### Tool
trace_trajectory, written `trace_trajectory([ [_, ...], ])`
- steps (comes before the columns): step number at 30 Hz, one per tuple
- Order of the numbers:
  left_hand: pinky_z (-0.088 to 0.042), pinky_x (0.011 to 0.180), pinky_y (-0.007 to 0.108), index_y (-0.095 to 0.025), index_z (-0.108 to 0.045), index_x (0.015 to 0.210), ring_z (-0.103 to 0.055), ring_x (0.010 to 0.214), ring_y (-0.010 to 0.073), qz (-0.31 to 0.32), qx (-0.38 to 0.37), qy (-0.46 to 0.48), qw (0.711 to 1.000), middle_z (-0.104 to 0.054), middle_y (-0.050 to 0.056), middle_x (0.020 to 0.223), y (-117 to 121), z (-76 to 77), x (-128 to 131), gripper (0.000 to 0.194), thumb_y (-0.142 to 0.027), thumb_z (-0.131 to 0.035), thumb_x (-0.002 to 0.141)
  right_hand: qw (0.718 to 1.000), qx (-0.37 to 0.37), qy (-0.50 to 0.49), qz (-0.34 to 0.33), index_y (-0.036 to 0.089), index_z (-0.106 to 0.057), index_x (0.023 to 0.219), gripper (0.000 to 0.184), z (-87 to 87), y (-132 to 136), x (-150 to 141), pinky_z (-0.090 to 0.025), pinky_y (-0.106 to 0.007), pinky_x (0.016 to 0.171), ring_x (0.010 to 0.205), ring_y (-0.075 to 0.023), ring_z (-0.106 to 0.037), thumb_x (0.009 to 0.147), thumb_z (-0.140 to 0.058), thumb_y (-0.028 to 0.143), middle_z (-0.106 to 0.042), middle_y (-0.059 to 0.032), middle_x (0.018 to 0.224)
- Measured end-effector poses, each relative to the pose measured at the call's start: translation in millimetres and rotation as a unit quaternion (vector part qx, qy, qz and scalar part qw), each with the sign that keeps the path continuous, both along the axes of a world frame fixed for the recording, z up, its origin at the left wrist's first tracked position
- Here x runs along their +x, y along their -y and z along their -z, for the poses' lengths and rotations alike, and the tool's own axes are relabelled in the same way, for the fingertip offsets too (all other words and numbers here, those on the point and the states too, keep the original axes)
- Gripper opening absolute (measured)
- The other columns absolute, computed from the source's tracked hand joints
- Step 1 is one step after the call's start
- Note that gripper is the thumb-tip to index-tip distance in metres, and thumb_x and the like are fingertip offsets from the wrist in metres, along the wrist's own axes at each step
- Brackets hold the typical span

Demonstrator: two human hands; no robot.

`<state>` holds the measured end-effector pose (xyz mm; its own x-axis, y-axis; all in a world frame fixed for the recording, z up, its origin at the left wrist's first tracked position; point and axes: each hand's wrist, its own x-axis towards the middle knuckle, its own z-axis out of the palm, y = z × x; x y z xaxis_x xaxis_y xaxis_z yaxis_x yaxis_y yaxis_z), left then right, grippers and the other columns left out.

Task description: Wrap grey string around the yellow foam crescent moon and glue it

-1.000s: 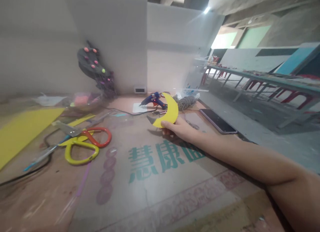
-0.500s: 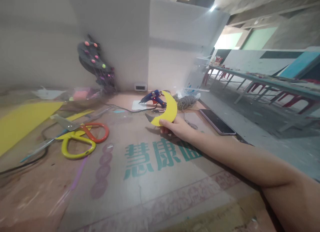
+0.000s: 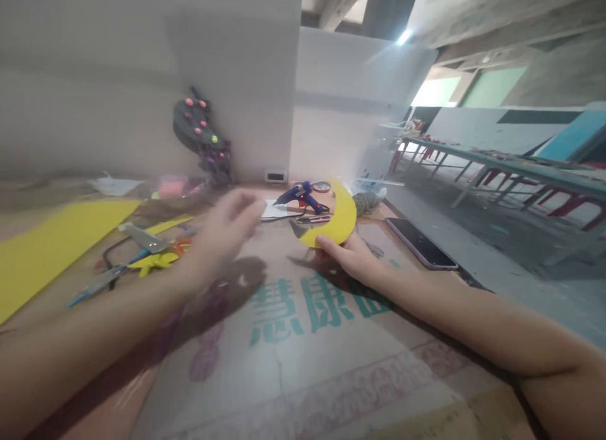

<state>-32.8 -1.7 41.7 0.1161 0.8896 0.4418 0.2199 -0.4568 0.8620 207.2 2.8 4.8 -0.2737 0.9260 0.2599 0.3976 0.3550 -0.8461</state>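
Observation:
Between thumb and fingers, my right hand (image 3: 348, 254) grips a yellow crescent moon cutout (image 3: 344, 216) with a dark lower tip, raised over the printed cardboard (image 3: 331, 358). To the crescent's left is my left hand (image 3: 225, 228), slightly blurred, with loosely curled fingers and a small gap at the thumb. I see nothing in it. Behind the crescent, a blue glue gun (image 3: 303, 196) with a small red light rests near a white sheet (image 3: 273, 208). My left forearm covers most of the handles of the scissors (image 3: 144, 239).
At the left lies a yellow sheet (image 3: 57, 244). A dark crescent decoration with small pompoms (image 3: 199, 127) leans on the wall. Grey yarn (image 3: 367, 202) and a phone (image 3: 421, 243) are at the right edge. Beyond stands a long table (image 3: 497, 164) with red stools.
My left hand has come in from the left, over the scissors' handles, towards the crescent. My right hand keeps its grip on the crescent. The camera view has shifted slightly.

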Motion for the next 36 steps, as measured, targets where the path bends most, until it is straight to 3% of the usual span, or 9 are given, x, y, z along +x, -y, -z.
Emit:
trace_trajectory([
  [4, -0.036, 0.043, 0.019, -0.02, -0.052, 0.112, -0.045, 0.05, 0.0089, 0.085, -0.123, -0.029, 0.988, -0.049, -0.004, 0.07, -5.3, 32.6, 15.1, 0.034, -0.045, -0.051, 0.089, 1.0, -0.007, 0.013, -0.006, 0.017, -0.059, 0.071, 0.036, 1.9, 1.3, 0.4, -0.044, -0.025, 0.053, 0.057, -0.0131, -0.054, 0.087, -0.052, 0.048, -0.061, -0.0021, 0.065],
  [6, -0.036, 0.044, 0.019, -0.02, -0.054, 0.112, -0.046, 0.052, 0.009, 0.101, -0.109, -0.037, 0.988, -0.05, -0.003, 0.073, -3.2, 38.1, 18.8, 0.034, -0.045, -0.051, 0.089, 0.999, -0.011, 0.027, -0.017, 0.017, -0.06, 0.074, 0.035, 2.9, 1.3, 0.7, -0.045, -0.025, 0.053, 0.057, -0.0134, -0.055, 0.087, -0.052, 0.048, -0.062, -0.0027, 0.066],
  [15, -0.038, 0.048, 0.022, -0.018, -0.061, 0.086, -0.048, 0.056, 0.0117, 0.095, -0.068, -0.085, 0.99, -0.055, -0.001, 0.069, -2.8, 34.9, 16.6, 0.025, -0.04, -0.051, 0.088, 0.996, -0.011, 0.068, -0.061, 0.017, -0.063, 0.075, 0.036, 4.1, 0.5, 0.6, -0.047, -0.026, 0.055, 0.06, -0.0157, -0.06, 0.089, -0.051, 0.049, -0.066, -0.0036, 0.068],
  [21, -0.038, 0.048, 0.023, -0.02, -0.056, 0.079, -0.05, 0.057, 0.0129, 0.072, -0.072, -0.043, 0.994, -0.052, -0.003, 0.061, -5.3, 37.5, 16.7, 0.023, -0.04, -0.05, 0.089, 0.989, 0.042, 0.081, -0.117, 0.021, -0.063, 0.107, 0.028, 3.0, -1.3, -2.9, -0.05, -0.039, 0.088, 0.099, -0.0247, -0.063, 0.08, -0.064, 0.032, -0.069, -0.0071, 0.107],
  [25, -0.036, 0.046, 0.023, -0.021, -0.05, 0.073, -0.045, 0.05, 0.0118, 0.091, -0.099, -0.027, 0.991, -0.046, -0.004, 0.055, -3.6, 37.9, 17.3, 0.026, -0.04, -0.046, 0.091, 0.991, 0.112, 0.04, -0.059, 0.02, -0.058, 0.102, 0.022, 3.5, -4.2, -0.4, -0.049, -0.036, 0.084, 0.091, -0.0209, -0.062, 0.081, -0.061, 0.023, -0.065, -0.0072, 0.105],
  [27, -0.034, 0.045, 0.024, -0.021, -0.049, 0.072, -0.043, 0.048, 0.0111, 0.116, -0.108, -0.045, 0.986, -0.046, -0.004, 0.055, -1.8, 37.2, 18.3, 0.026, -0.039, -0.047, 0.09, 0.995, 0.088, 0.0, -0.042, 0.021, -0.055, 0.107, 0.024, 5.5, -6.9, 1.1, -0.05, -0.032, 0.074, 0.079, -0.0157, -0.062, 0.084, -0.059, 0.026, -0.063, -0.0068, 0.11],
  [30, -0.034, 0.045, 0.024, -0.02, -0.049, 0.071, -0.044, 0.049, 0.011, 0.132, -0.096, -0.08, 0.983, -0.047, -0.004, 0.057, 0.1, 36.4, 19.7, 0.027, -0.039, -0.047, 0.09, 0.992, 0.014, -0.066, -0.11, 0.025, -0.052, 0.121, 0.037, 10.5, -10.5, -0.1, -0.05, -0.028, 0.07, 0.075, -0.0114, -0.062, 0.086, -0.06, 0.032, -0.058, -0.0068, 0.123],
  [33, -0.034, 0.047, 0.023, -0.019, -0.051, 0.073, -0.046, 0.051, 0.0115, 0.138, -0.078, -0.106, 0.982, -0.049, -0.003, 0.059, 0.1, 36.8, 20.3, 0.027, -0.039, -0.047, 0.091, 0.981, -0.058, -0.099, -0.159, 0.025, -0.056, 0.119, 0.04, 13.3, -9.1, -4.1, -0.052, -0.029, 0.077, 0.088, -0.0147, -0.065, 0.083, -0.063, 0.039, -0.065, -0.0055, 0.111],
  [36, -0.035, 0.048, 0.023, -0.019, -0.052, 0.075, -0.047, 0.053, 0.0118, 0.141, -0.069, -0.122, 0.98, -0.05, -0.003, 0.059, -0.7, 37.5, 20.3, 0.025, -0.038, -0.046, 0.091, 0.988, -0.075, -0.038, -0.13, 0.021, -0.067, 0.1, 0.028, 10.4, -3.5, -5.8, -0.051, -0.029, 0.077, 0.084, -0.016, -0.065, 0.081, -0.065, 0.042, -0.07, -0.0039, 0.093],
])
